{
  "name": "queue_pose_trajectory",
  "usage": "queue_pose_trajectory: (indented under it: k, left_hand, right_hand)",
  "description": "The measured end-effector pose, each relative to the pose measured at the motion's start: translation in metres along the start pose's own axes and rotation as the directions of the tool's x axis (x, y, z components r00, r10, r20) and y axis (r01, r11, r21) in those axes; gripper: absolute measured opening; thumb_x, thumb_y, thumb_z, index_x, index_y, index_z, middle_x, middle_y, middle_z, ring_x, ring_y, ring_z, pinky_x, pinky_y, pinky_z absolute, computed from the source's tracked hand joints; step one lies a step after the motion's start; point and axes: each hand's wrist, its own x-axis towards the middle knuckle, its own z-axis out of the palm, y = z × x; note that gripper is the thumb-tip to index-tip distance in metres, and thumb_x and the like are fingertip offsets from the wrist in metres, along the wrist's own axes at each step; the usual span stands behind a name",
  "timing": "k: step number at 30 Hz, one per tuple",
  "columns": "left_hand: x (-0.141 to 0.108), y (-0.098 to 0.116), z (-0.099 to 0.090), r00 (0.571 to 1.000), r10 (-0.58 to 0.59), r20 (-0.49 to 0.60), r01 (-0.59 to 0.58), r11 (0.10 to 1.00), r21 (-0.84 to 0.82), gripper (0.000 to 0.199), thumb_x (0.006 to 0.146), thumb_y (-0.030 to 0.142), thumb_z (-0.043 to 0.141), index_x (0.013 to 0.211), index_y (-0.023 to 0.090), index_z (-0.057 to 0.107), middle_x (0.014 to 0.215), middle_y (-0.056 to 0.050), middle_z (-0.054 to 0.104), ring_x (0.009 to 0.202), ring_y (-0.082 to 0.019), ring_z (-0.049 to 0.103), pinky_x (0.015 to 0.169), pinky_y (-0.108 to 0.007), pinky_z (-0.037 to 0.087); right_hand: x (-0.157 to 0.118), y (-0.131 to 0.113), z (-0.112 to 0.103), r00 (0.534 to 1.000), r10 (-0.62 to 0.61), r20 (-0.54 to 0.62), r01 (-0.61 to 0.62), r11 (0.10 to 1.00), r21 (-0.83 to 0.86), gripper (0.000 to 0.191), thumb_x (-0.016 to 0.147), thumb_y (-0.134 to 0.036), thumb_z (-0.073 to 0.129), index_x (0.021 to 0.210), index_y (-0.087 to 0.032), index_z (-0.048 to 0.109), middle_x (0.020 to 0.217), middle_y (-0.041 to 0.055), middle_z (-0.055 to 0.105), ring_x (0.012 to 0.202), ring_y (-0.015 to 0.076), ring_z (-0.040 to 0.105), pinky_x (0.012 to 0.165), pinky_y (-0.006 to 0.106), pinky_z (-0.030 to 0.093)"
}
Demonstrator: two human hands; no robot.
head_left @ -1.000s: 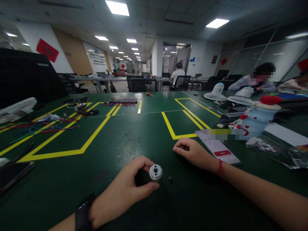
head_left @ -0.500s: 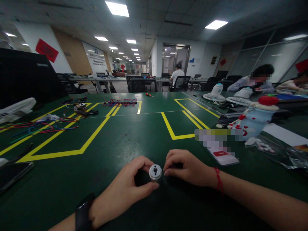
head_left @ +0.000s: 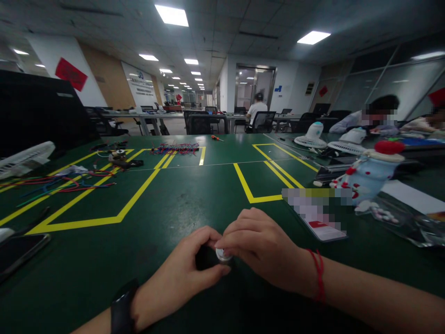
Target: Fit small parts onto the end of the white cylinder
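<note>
A small silver cylindrical motor (head_left: 223,256) is gripped in my left hand (head_left: 189,269), between the thumb in front and the fingers behind. My right hand (head_left: 262,246) is closed, its fingertips pressed together on the motor's top face and covering most of it. Whatever those fingertips pinch, if anything, is hidden. Under both hands lies the dark green tabletop (head_left: 187,204).
To the right lie a phone (head_left: 318,220), a light-blue cup with a red top (head_left: 375,174) and a clear plastic bag (head_left: 399,222). Left are loose wires (head_left: 76,183) and another phone (head_left: 22,253). A screwdriver (head_left: 217,138) and small fans (head_left: 311,137) are farther back.
My right hand has moved left, from beside the motor to over its top, so the fingertips now cover the shaft and holes. My left hand keeps its grip.
</note>
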Motion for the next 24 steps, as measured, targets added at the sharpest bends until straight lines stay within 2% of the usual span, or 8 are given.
queue_pose_trajectory:
  k: [8,11,13,16,18,20,22,24]
  left_hand:
    - [0.001,-0.003,0.001,1.000,0.014,0.004,-0.014,1.000,0.012,0.016,0.081,0.022,0.067,0.093,0.022,0.057,0.091,0.001,0.061,0.083,-0.020,0.057,0.073,-0.030,0.045]
    - [0.000,-0.003,0.002,1.000,0.012,0.005,-0.012,1.000,0.006,0.016,0.081,0.022,0.067,0.093,0.022,0.057,0.091,0.000,0.062,0.084,-0.020,0.057,0.074,-0.030,0.045]
    - [-0.001,-0.003,0.001,1.000,0.009,0.002,-0.009,1.000,-0.015,0.017,0.081,0.021,0.067,0.095,0.022,0.057,0.094,0.000,0.063,0.086,-0.021,0.058,0.076,-0.030,0.045]
    - [0.000,-0.001,0.000,1.000,0.005,-0.003,-0.005,0.999,-0.034,0.019,0.080,0.020,0.068,0.096,0.023,0.058,0.094,0.000,0.064,0.087,-0.021,0.058,0.077,-0.030,0.045]
    - [0.000,0.001,-0.002,1.000,-0.004,-0.004,0.004,1.000,-0.031,0.020,0.080,0.020,0.068,0.097,0.023,0.059,0.093,0.000,0.064,0.087,-0.021,0.058,0.077,-0.030,0.045]
    - [0.001,0.003,-0.003,1.000,-0.013,0.001,0.013,0.999,-0.035,0.021,0.080,0.020,0.069,0.098,0.023,0.059,0.095,0.000,0.064,0.087,-0.021,0.059,0.077,-0.030,0.045]
    - [0.001,0.004,-0.003,1.000,-0.020,0.009,0.021,0.999,-0.042,0.020,0.081,0.021,0.068,0.098,0.023,0.059,0.095,0.000,0.064,0.088,-0.021,0.059,0.077,-0.030,0.045]
    - [0.000,0.004,-0.003,1.000,-0.028,0.014,0.028,0.998,-0.052,0.019,0.082,0.021,0.068,0.098,0.023,0.059,0.095,0.000,0.064,0.088,-0.021,0.059,0.077,-0.030,0.045]
  right_hand:
    - [-0.002,0.003,0.002,0.999,-0.027,0.035,0.024,0.996,0.080,0.016,0.094,-0.018,0.051,0.097,-0.021,0.066,0.099,0.0022,0.073,0.086,0.0166,0.061,0.081,0.033,0.041]
    - [-0.003,-0.001,0.003,1.000,0.018,0.015,-0.020,0.986,0.168,0.017,0.093,-0.017,0.051,0.099,-0.020,0.066,0.100,0.0024,0.073,0.089,0.0156,0.063,0.085,0.033,0.042]
    - [-0.003,-0.001,0.001,0.994,0.102,-0.043,-0.087,0.961,0.262,0.017,0.092,-0.019,0.054,0.104,-0.021,0.065,0.101,0.0025,0.072,0.091,0.0152,0.063,0.085,0.031,0.044]
    - [-0.005,0.011,-0.004,0.934,0.330,-0.138,-0.261,0.892,0.368,0.018,0.091,-0.027,0.056,0.104,-0.022,0.066,0.102,0.0032,0.070,0.090,0.0154,0.062,0.079,0.029,0.048]
    - [-0.009,0.028,-0.006,0.854,0.502,-0.136,-0.417,0.817,0.397,0.021,0.092,-0.033,0.052,0.100,-0.020,0.067,0.098,0.0039,0.069,0.083,0.0151,0.062,0.072,0.028,0.049]
    - [-0.014,0.048,-0.005,0.766,0.638,-0.075,-0.557,0.718,0.416,0.025,0.093,-0.035,0.050,0.098,-0.017,0.066,0.093,0.0047,0.069,0.079,0.0147,0.062,0.071,0.028,0.049]
    - [-0.020,0.063,-0.003,0.753,0.658,-0.026,-0.593,0.694,0.409,0.024,0.091,-0.033,0.053,0.098,-0.015,0.067,0.089,0.0053,0.070,0.078,0.0153,0.063,0.070,0.029,0.049]
    - [-0.024,0.071,0.000,0.762,0.648,0.008,-0.596,0.697,0.399,0.024,0.090,-0.033,0.054,0.098,-0.014,0.067,0.087,0.0048,0.070,0.078,0.0154,0.064,0.070,0.028,0.049]
